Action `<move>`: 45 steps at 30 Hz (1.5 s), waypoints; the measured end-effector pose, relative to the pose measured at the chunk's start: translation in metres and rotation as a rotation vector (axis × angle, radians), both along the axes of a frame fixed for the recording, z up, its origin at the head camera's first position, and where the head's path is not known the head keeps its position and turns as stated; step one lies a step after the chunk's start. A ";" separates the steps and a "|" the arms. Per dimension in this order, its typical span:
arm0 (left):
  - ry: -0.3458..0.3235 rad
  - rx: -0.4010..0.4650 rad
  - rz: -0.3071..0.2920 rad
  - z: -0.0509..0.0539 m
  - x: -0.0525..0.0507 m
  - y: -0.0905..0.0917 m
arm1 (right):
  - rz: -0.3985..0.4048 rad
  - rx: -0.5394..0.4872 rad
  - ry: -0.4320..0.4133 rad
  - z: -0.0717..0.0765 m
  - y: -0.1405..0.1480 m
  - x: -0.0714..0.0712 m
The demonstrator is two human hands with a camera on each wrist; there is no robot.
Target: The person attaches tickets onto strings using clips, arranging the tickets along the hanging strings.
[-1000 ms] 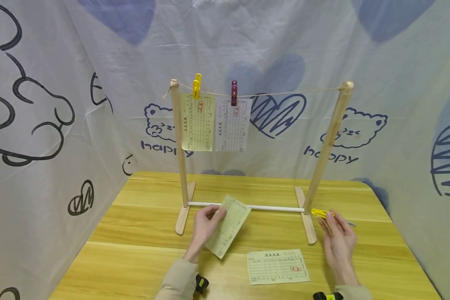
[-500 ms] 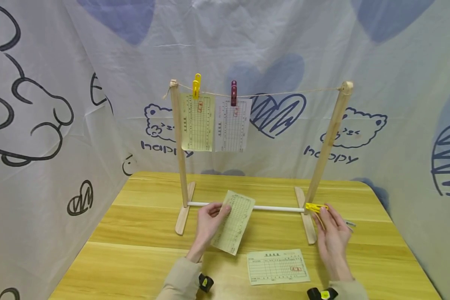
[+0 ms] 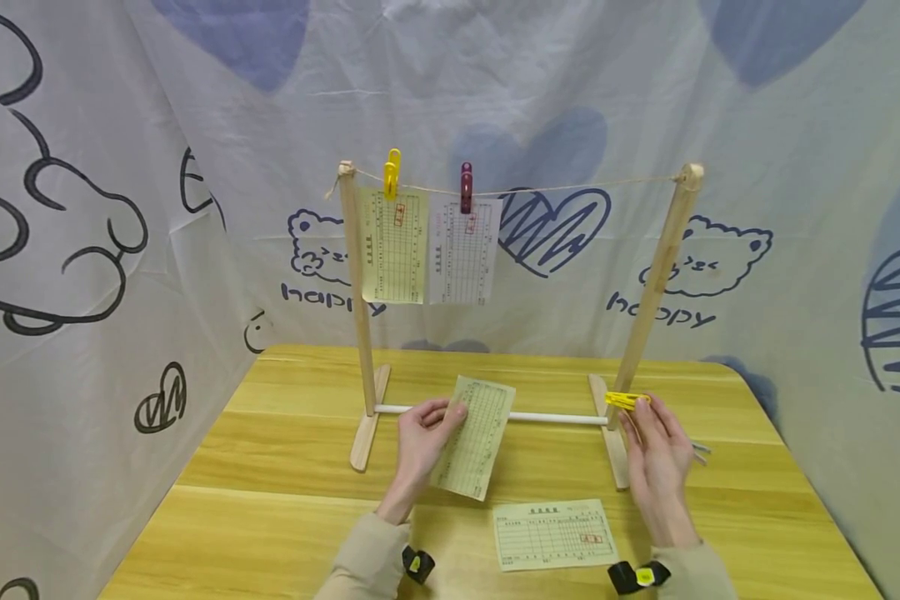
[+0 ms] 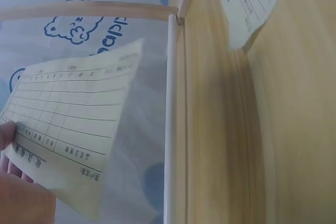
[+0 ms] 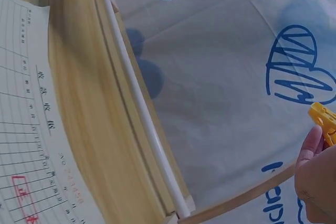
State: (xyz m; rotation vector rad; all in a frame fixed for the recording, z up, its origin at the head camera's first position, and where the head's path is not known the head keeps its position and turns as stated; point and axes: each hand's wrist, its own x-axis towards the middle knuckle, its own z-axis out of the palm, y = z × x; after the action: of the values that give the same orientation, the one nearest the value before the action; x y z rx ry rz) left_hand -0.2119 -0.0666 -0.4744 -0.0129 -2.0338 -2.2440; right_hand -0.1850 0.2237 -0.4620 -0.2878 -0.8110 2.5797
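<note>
My left hand [image 3: 423, 440] pinches a pale green printed receipt slip [image 3: 477, 437] by its left edge, tilted above the table in front of the rack's white bar [image 3: 555, 417]. In my right hand [image 3: 658, 462] a yellow clothespin [image 3: 624, 401] is pinched between thumb and fingers, close to the foot of the right post. From the string [image 3: 570, 186] hang two slips: a yellowish slip [image 3: 395, 250] under a yellow clothespin [image 3: 392, 175], and a white slip [image 3: 463, 254] under a dark red clothespin [image 3: 466, 188]. Another greenish slip [image 3: 553, 535] lies flat on the table between my forearms.
A wooden rack with a left post [image 3: 357, 292] and a right post [image 3: 656, 292] stands on the wooden table [image 3: 270, 467]. Part of a grey object [image 3: 700, 450] shows behind my right hand. A patterned cloth [image 3: 555, 75] surrounds the table.
My left hand has risen slightly to the right, and its slip now stands more upright. My right hand has moved up and left with the yellow clothespin.
</note>
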 end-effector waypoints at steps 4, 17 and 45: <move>-0.022 0.044 0.022 0.004 -0.001 0.001 | 0.003 0.055 0.011 0.005 -0.003 -0.005; 0.001 0.056 0.071 0.010 -0.005 0.009 | 0.011 0.185 0.040 0.024 -0.008 -0.017; 0.017 0.136 0.023 0.032 -0.008 0.029 | -0.024 0.212 0.161 0.058 -0.013 -0.029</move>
State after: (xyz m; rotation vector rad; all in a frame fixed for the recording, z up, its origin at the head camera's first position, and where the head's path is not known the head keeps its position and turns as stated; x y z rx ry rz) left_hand -0.2196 -0.0377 -0.4426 0.0032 -1.8596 -2.3538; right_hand -0.2140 0.2104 -0.4043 -0.0251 -1.0031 2.4312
